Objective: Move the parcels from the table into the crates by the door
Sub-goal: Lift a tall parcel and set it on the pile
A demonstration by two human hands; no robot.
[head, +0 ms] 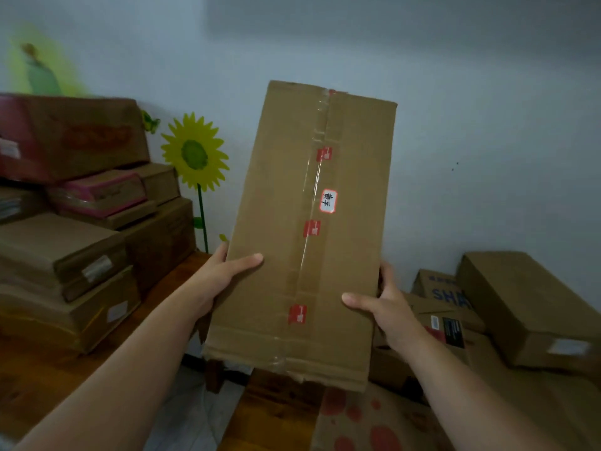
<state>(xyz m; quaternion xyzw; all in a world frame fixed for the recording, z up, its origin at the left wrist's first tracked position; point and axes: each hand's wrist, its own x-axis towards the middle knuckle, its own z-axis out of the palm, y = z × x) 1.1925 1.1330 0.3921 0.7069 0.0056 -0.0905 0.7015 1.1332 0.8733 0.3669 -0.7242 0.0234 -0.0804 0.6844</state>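
Observation:
A long flat brown cardboard parcel (276, 229), sealed down its middle with clear tape and small red marks, is held up in the air in front of me. My left hand (221, 275) grips its left edge, thumb lying on the top face. My right hand (383, 307) grips the right edge the same way. A small white sticker sits on the tape line. No crate or door is in view.
A wooden table (39, 379) at the left carries a stack of several cardboard boxes (65, 255). More boxes (527, 307) lie piled at the lower right, one with red spots (364, 421). A sunflower sticker (195, 153) decorates the pale wall behind.

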